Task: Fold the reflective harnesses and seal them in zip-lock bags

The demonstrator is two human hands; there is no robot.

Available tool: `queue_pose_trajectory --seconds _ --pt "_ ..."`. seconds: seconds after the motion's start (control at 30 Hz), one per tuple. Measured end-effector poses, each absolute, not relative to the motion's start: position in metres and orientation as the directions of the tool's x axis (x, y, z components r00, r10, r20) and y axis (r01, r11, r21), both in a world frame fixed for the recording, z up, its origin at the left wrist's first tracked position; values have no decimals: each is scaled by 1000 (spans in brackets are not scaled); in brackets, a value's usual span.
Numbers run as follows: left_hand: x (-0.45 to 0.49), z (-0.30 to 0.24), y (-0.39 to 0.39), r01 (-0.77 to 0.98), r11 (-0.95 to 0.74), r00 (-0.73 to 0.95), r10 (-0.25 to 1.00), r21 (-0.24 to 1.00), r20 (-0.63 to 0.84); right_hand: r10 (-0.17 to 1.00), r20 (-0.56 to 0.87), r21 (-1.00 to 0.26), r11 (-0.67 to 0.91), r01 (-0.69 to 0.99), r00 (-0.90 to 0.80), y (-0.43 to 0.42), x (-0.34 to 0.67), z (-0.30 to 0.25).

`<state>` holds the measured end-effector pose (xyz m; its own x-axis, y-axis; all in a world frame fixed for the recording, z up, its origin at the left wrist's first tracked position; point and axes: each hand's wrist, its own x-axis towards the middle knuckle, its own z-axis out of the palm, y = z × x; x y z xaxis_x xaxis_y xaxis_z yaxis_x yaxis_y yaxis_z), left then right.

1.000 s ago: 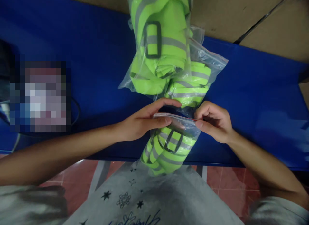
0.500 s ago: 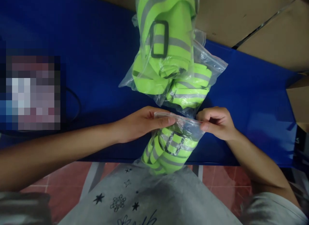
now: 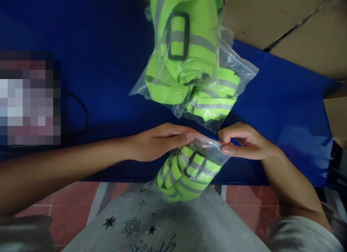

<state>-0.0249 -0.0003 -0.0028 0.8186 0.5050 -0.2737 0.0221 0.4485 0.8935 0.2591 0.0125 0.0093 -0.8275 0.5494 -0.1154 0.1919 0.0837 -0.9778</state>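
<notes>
A clear zip bag (image 3: 187, 172) stuffed with a folded lime-green reflective vest hangs over the near edge of the blue table (image 3: 108, 64) against my shirt. My left hand (image 3: 157, 142) pinches the bag's top seal between thumb and fingers at its left end. At the right end of the same seal my right hand (image 3: 244, 142) pinches with thumb and forefinger. Both hands are closed on the bag's strip.
Two more bagged green vests (image 3: 187, 57) (image 3: 217, 96) lie stacked just beyond my hands. A blurred-out block (image 3: 27, 100) with a dark cable (image 3: 81, 114) sits at the table's left. Brown cardboard (image 3: 284, 24) lies past the far edge; red floor tiles (image 3: 76, 201) show below.
My hands have kept hold of the bag's seal; the right fingers have flattened along the strip and both hands sit slightly lower. The view has shifted a little.
</notes>
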Motion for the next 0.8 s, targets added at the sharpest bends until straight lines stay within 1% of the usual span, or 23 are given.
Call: queue_pose_trajectory --seconds 0.1,0.27,0.4,0.53,0.63,0.8 --pt "-24 -3 -2 66 421 813 503 905 -294 529 -129 -976 84 202 -839 13 258 9" --pt "-24 -2 -6 41 316 826 523 948 -210 508 -110 -969 136 205 -854 10 253 12" --pt "-24 -1 -8 49 291 833 515 955 -200 519 -113 -954 181 238 -847 8 250 13" --pt "-23 0 -9 47 292 844 501 955 -194 467 -136 -958 163 237 -874 10 251 14" --pt "-23 2 -10 48 233 852 498 971 -162 455 -125 -959 172 225 -881 8 249 14" --pt "-23 1 -13 80 124 838 529 989 -134 542 -60 -953 219 210 -838 -1 239 10"
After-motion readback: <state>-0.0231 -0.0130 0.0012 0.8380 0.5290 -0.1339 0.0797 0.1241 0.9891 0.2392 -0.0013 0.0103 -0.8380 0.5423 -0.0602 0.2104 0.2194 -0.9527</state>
